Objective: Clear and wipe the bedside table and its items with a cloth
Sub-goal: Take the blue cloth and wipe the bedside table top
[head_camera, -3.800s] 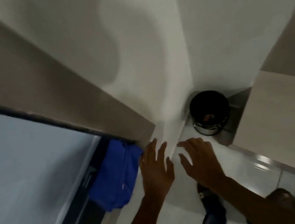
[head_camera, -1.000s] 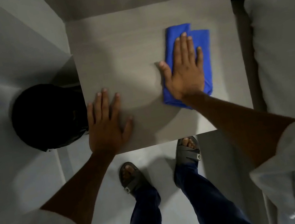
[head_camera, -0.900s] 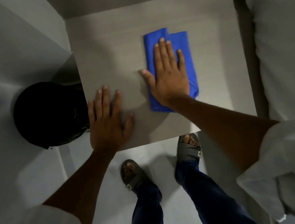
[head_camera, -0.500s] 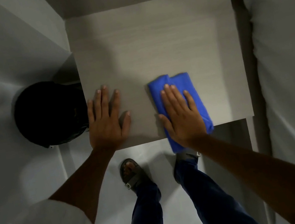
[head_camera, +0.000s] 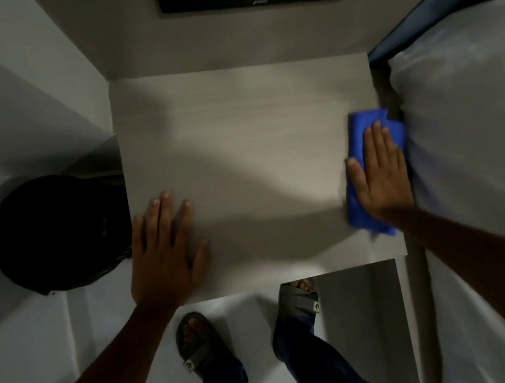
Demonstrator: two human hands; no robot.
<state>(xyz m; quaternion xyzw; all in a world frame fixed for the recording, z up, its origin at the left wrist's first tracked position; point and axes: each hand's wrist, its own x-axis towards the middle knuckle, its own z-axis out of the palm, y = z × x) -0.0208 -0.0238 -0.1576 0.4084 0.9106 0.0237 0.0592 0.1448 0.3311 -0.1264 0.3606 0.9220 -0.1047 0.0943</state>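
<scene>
Grey bedside table [head_camera: 236,147], right hand [head_camera: 380,175] flat on blue cloth [head_camera: 364,127], left hand [head_camera: 163,251] flat, white bed [head_camera: 480,151] beside

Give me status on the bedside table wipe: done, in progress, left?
Done: the bedside table top carries no items. In hand: the right hand presses the blue cloth flat at the top's right edge, beside the bed; the left hand braces the front left. Left: wiping the items, none in view.

We see a pale table [head_camera: 249,144]. On it: blue cloth [head_camera: 364,127] at right edge, overhanging slightly, right hand [head_camera: 380,175] flat on top; left hand [head_camera: 164,254] flat near front-left corner. Rest of top bare.
</scene>
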